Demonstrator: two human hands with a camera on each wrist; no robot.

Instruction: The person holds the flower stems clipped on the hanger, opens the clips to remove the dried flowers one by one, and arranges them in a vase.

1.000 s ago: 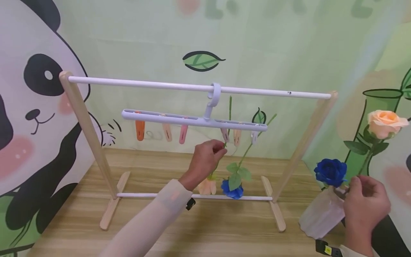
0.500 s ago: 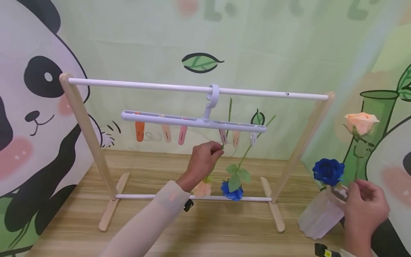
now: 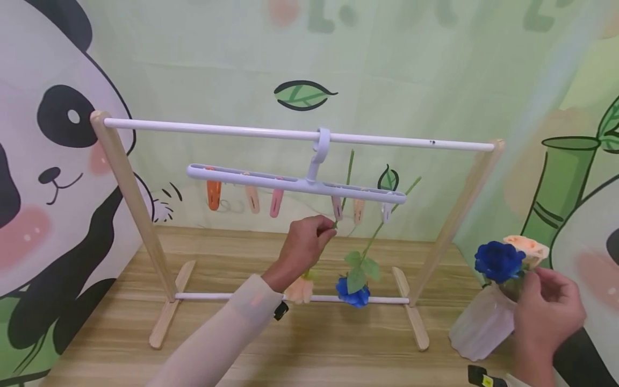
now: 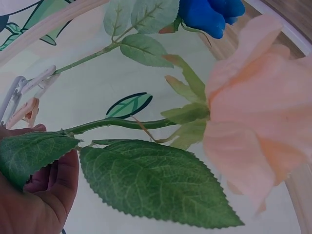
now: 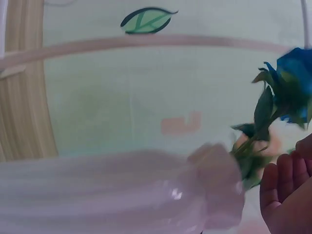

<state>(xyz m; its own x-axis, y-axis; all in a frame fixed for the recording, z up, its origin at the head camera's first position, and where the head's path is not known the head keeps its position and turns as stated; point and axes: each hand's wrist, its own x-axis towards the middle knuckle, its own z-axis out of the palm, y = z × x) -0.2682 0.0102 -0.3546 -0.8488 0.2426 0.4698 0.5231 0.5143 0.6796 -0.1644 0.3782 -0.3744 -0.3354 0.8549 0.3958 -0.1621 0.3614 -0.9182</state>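
My left hand [image 3: 309, 242] pinches the green stem of a peach rose [image 4: 258, 107] that hangs head down below the hanger [image 3: 251, 177]. Its stem passes up beside a mauve clip [image 3: 338, 208]; whether the clip grips it is hard to see. To the right, a blue rose [image 3: 353, 291] hangs upside down from a white clip [image 3: 386, 212]. Beside the white vase [image 3: 483, 322], my right hand [image 3: 551, 306] has loosely curled fingers near the vase's mouth. A second peach rose [image 3: 527, 248] stands in the vase behind an upright blue rose [image 3: 499, 262].
The hanger hooks over the white top rod [image 3: 217, 128] of a wooden rack [image 3: 135, 209] on the wood-grain table [image 3: 232, 344]. Orange [image 3: 214, 195], peach and pink clips hang on its left half. A printed panda backdrop [image 3: 203, 54] stands behind.
The second peach rose has dropped down into the vase while my right hand stayed nearly still and let it go. My left hand keeps pinching its stem; the hanger has shifted slightly right.
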